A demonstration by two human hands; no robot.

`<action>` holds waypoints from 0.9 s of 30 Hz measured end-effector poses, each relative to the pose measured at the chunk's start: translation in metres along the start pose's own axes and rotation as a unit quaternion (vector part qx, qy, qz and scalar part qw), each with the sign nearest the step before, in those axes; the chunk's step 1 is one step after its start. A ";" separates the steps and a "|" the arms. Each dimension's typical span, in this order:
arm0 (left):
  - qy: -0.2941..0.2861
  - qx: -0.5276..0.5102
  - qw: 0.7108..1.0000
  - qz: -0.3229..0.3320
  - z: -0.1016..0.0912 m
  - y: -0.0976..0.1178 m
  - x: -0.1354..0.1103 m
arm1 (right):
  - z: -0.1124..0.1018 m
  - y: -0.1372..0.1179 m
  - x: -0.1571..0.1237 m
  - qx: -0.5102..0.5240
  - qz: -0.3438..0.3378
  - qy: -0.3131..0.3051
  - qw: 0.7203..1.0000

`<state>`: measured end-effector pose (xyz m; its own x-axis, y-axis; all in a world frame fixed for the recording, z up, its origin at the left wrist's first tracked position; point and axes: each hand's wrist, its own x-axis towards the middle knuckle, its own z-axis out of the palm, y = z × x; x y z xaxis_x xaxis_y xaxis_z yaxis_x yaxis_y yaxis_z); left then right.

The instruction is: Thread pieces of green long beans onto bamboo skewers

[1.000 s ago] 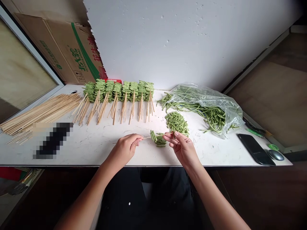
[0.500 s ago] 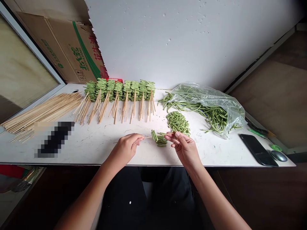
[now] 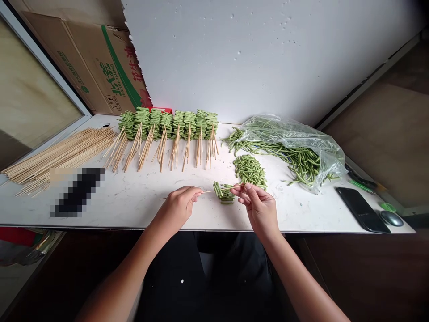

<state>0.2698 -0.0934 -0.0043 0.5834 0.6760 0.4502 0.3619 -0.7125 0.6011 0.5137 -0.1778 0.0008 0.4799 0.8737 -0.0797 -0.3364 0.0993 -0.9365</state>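
My left hand (image 3: 180,205) is closed around a thin bamboo skewer (image 3: 209,191), whose other end sticks out to the left behind the hand. At the skewer's right end, the thumb and fingers of my right hand (image 3: 260,206) pinch it near the tip. Whether a bean piece is also between those fingers, I cannot tell. Just behind and below the skewer lies a small group of cut green bean pieces (image 3: 228,197). A larger heap of cut bean pieces (image 3: 248,169) sits beyond my right hand.
Stacks of skewered beans (image 3: 179,123) line the back of the white table (image 3: 134,205). Loose bamboo skewers (image 3: 63,150) lie at left, beside a pixelated patch (image 3: 78,192). Long beans (image 3: 301,163) spill from a clear plastic bag (image 3: 326,150). A black phone (image 3: 360,208) rests at right.
The view has shifted slightly. Both hands keep their hold on the skewer in nearly the same place.
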 end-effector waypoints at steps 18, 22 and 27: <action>0.019 0.026 0.999 0.027 0.012 0.005 -0.002 | 0.003 0.005 -0.003 0.003 -0.023 0.026 0.999; 0.034 0.025 0.998 0.044 0.015 0.004 -0.002 | 0.004 0.006 -0.004 0.004 -0.038 0.030 0.999; 0.039 0.029 0.998 0.048 0.016 0.004 -0.003 | 0.005 0.006 -0.006 -0.012 -0.065 0.042 0.997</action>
<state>0.2817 -0.1011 -0.0140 0.5595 0.6152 0.5554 0.3498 -0.7828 0.5147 0.5046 -0.1802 -0.0031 0.5842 0.8114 0.0148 -0.2482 0.1960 -0.9487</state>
